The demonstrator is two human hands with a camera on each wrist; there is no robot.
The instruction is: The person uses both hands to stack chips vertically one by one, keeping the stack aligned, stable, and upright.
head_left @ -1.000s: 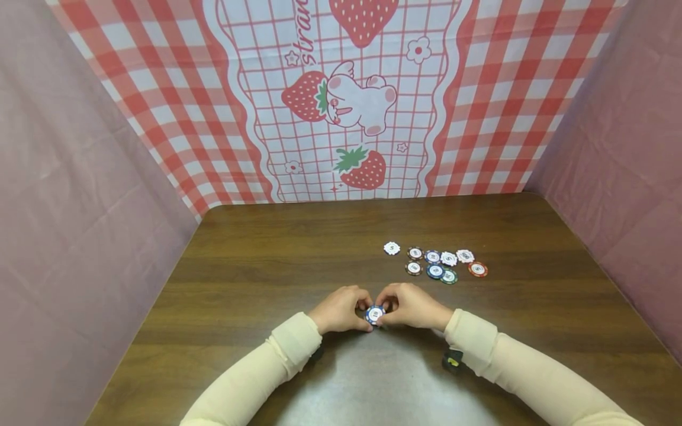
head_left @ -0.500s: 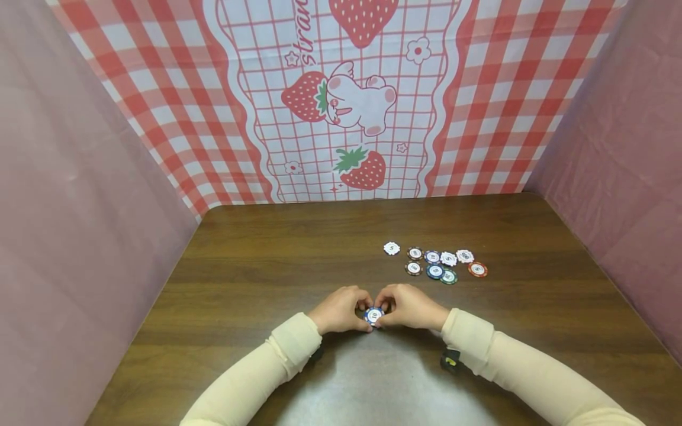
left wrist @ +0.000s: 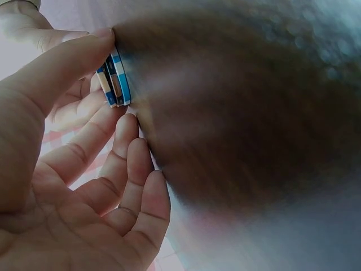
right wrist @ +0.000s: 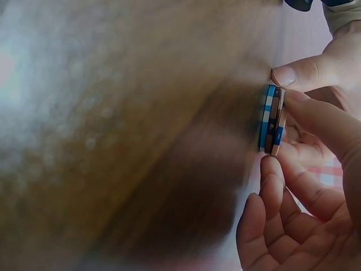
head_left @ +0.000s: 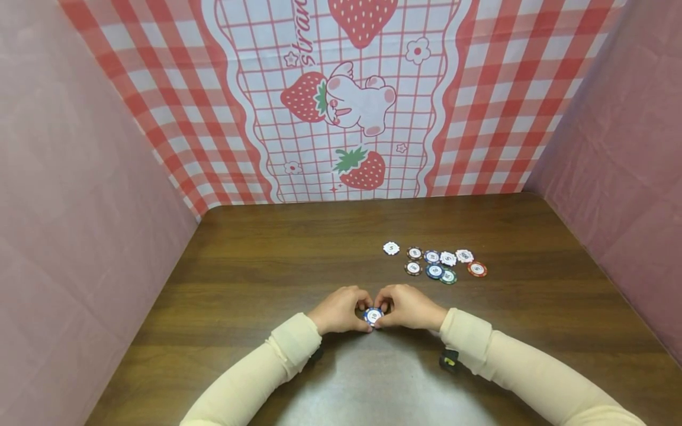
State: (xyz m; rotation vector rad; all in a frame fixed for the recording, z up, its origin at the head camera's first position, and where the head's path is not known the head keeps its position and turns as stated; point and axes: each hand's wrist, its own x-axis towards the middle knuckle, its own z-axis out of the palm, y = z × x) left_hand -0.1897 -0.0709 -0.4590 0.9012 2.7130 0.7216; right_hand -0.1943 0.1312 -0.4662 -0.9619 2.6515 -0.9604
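A short stack of round, flat poker chips [head_left: 373, 317], blue-and-white edged on top and marked "10", lies face up between your two hands, apparently resting on the brown wood-grain table [head_left: 256, 254]. Your bare left hand [head_left: 341, 309] grips it from the left, thumb at the edge nearer you and forefinger at the far edge. Your bare right hand [head_left: 412, 306] grips it from the right; its thumb overlaps the top face while its fingers curl toward the far side. Neither hand is clearly nearer: both touch the stack. Having no long side, the stack is best read by its central axis, which stands roughly upright. In the right wrist view the layers, seemingly three, look slightly askew, so the governing relation, as judged here, is edge over edge between your opposed fingertips. Well apart, beyond and to the right, lie loose chips: a white scalloped chip [head_left: 391, 248] alone at the left, a dark-blue-edged chip [head_left: 434, 271] overlapping a green-edged chip [head_left: 448, 276], and a red-edged chip [head_left: 477, 269] at the far right. Your right hand is nearer to these.
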